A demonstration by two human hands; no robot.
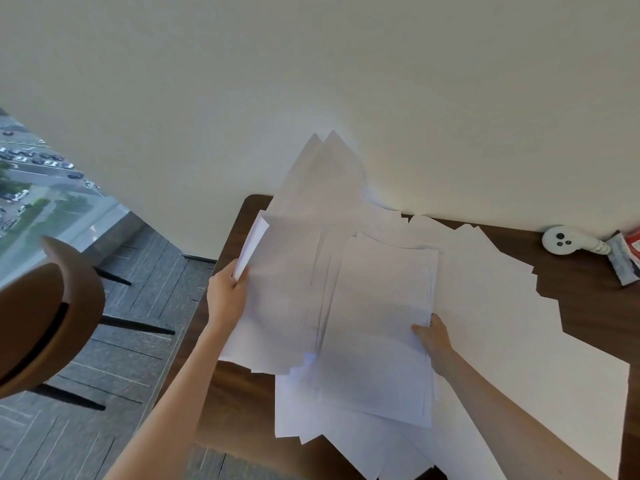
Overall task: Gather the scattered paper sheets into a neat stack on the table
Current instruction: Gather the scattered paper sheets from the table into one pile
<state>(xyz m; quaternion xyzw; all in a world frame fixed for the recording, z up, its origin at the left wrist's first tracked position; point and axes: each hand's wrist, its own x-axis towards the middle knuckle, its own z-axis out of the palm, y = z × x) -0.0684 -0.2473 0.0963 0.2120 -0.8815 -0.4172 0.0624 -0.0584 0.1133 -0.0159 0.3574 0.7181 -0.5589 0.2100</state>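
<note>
Many white paper sheets (485,306) lie spread and overlapping over a dark wooden table (239,403). My left hand (227,292) grips the left edge of a few lifted sheets (284,271), whose far corners rise against the wall. A partly squared bundle of sheets (381,323) lies in the middle on top of the others. My right hand (431,336) holds this bundle at its right edge, thumb on top and fingers hidden beneath the paper.
A white round device (562,240) and a small packet (623,263) lie at the table's far right by the wall. A brown wooden chair (45,313) stands to the left on grey flooring, beside a large window.
</note>
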